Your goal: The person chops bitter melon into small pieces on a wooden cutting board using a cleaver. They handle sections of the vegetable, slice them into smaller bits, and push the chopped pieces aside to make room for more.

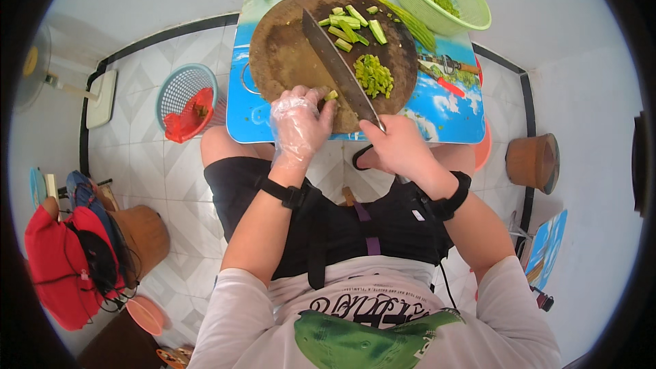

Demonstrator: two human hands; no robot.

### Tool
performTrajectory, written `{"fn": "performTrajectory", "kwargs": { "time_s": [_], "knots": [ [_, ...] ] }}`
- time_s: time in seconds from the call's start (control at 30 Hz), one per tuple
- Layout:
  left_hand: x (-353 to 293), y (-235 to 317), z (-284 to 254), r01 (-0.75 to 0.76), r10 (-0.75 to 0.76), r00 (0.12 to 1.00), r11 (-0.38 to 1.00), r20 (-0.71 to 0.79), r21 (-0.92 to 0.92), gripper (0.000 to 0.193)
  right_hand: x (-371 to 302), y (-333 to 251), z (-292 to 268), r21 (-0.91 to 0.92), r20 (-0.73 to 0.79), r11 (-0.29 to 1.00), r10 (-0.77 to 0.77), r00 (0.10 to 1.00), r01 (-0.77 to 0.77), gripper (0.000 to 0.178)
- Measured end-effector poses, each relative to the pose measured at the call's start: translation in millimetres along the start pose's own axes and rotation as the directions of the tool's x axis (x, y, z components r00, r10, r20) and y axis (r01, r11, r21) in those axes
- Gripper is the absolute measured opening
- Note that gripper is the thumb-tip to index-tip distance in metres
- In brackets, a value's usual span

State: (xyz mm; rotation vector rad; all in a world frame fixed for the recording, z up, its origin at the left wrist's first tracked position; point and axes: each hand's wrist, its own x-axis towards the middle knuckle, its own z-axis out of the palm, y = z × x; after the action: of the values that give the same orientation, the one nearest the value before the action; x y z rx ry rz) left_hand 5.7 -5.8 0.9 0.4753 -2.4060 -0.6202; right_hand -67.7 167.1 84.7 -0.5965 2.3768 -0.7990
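A round wooden chopping board (287,41) lies on the blue patterned table. My left hand (298,123), in a clear plastic glove, rests on its near edge with the fingers bent over a small green vegetable piece (331,96). My right hand (402,145) is wrapped round the handle of a large kitchen knife (338,68). Its dark blade slants across the board to the far left, just right of my left fingers. Beyond the blade lie several pale-green vegetable strips (345,22), and a heap of diced green bits (374,76) sits nearer.
A light-green plastic basket (484,19) with chopped greens stands at the table's far right. Beside the board lie long green stalks (410,22) and a red-handled tool (451,87). On the floor at left is a blue-grey basket (164,92) with a red bag (181,126).
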Motion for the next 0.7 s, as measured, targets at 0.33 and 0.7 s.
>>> {"fn": "performTrajectory", "kwargs": {
  "time_s": [0.33,0.7],
  "knots": [
    [-3.5,0.2,1.1,0.011,-0.012,1.0,0.999,-0.025,-0.033,0.019,-20.3,11.8,-0.4,0.051,0.022,0.999,-0.001,1.0,0.0,0.045],
    [-3.5,-1.0,2.4,0.012,-0.013,1.0,1.0,-0.025,-0.017,0.017,-19.4,10.2,1.2,0.016,0.047,1.0,-0.013,0.999,0.012,0.045]
  ]
}}
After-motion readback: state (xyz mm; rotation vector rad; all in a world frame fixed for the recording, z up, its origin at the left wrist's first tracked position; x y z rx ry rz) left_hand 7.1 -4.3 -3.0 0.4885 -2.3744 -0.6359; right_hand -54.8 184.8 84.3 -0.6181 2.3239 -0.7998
